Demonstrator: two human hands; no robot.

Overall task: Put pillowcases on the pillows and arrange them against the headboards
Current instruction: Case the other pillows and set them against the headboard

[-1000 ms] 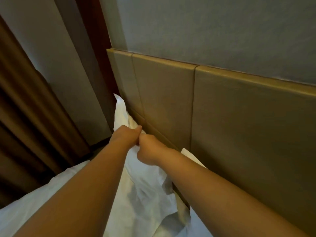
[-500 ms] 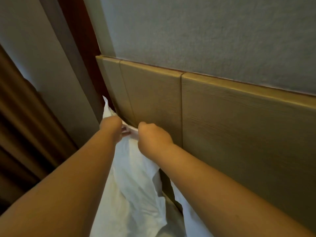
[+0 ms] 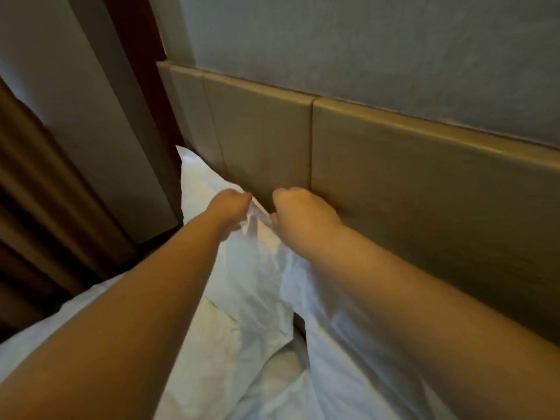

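A white pillowcase (image 3: 254, 277) hangs crumpled below my two fists, close in front of the tan padded headboard (image 3: 409, 183). My left hand (image 3: 228, 207) grips its top edge on the left. A short way to the right, my right hand (image 3: 300, 210) grips the same edge, and the cloth is stretched between the two. Behind my left hand a white pillow corner (image 3: 194, 174) stands up against the headboard's left end. White bedding (image 3: 212, 359) lies under my forearms.
A grey-blue wall (image 3: 363, 40) rises above the headboard. On the left are a dark wooden frame strip (image 3: 133, 71), a grey wall panel (image 3: 75, 116) and brown curtains (image 3: 39, 207). A dark gap (image 3: 298, 324) shows between the bedding and the headboard.
My hands have drawn apart along the pillowcase edge, from touching to a short gap. The view has tipped down a little, so more bedding shows.
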